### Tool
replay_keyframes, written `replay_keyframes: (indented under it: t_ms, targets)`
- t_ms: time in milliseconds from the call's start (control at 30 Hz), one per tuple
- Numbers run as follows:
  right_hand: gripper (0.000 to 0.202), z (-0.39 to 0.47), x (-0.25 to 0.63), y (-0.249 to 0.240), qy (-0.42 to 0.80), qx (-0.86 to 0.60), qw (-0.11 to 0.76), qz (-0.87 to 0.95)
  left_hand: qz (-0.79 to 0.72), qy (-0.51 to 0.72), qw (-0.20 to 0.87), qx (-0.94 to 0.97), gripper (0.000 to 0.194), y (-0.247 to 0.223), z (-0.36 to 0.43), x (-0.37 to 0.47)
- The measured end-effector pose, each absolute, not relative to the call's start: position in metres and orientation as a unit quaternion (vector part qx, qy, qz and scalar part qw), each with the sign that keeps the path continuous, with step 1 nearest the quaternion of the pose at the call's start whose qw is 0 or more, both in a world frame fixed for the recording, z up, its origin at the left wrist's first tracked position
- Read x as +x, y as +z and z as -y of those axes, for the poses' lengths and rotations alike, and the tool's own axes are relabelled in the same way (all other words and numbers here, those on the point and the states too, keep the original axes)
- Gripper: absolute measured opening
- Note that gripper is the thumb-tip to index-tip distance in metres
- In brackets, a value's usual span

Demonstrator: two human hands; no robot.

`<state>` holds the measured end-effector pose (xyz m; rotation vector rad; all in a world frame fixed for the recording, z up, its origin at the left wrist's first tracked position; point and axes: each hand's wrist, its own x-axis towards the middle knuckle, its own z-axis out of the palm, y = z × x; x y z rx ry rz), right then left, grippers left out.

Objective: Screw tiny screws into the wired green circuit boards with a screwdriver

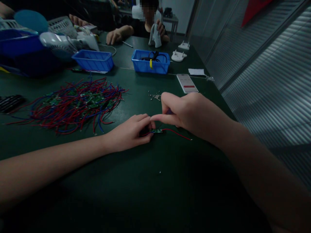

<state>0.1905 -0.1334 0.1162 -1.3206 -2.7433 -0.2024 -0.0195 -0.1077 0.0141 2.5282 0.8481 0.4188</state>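
My left hand [132,132] rests low over the table, its thumb and fingers closed on a small green circuit board [156,131]. A red wire [178,133] runs from the board's right end to a bare tip on the tabletop. Beside it, my right hand [188,108] is curled closed, with its thumb reaching to the left fingertips. A dark purplish bit of something [169,111] shows inside the right fist; the rest is hidden by the fingers. Just behind the hands lies a scatter of small screws [155,96].
Left lies a tangled heap of circuit boards with red and blue wires [77,105]. Behind stand a blue bin [93,60] and another blue bin [150,64] with black cables. A phone [187,83] lies right. Across the table, a person holds a white plastic shell [155,36].
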Motion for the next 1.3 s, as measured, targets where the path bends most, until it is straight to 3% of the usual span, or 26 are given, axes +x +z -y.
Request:
replay_keyframes:
  t_ms: [167,433,633,867,1067,1300]
  targets:
    - [0.028,0.1341,0.191,0.1176,0.025,-0.414,0.061,0.908,-0.306,0.156,0.223,0.912,0.012,0.0156,0.1084,-0.018]
    - [0.033,0.1315,0.1947,0.1177,-0.032,-0.422,0.048,0.905,-0.309,0.14,0.226,0.913,0.016,0.0157,0.108,-0.0194]
    - [0.02,0.134,0.1971,0.1195,0.069,-0.381,0.067,0.92,-0.307,0.145,0.231,0.912,0.014,0.0141,0.1078,-0.0183]
    - [0.031,0.1331,0.1958,0.1191,0.026,-0.413,0.06,0.908,-0.308,0.15,0.219,0.914,0.016,0.0149,0.1086,-0.0191]
    - [0.021,0.1329,0.1968,0.1176,0.075,-0.364,0.076,0.925,-0.304,0.15,0.225,0.914,0.015,0.0148,0.1075,-0.0186]
    - [0.029,0.133,0.1919,0.1197,-0.015,-0.388,0.048,0.92,-0.305,0.154,0.219,0.914,0.015,0.0131,0.1082,-0.0189]
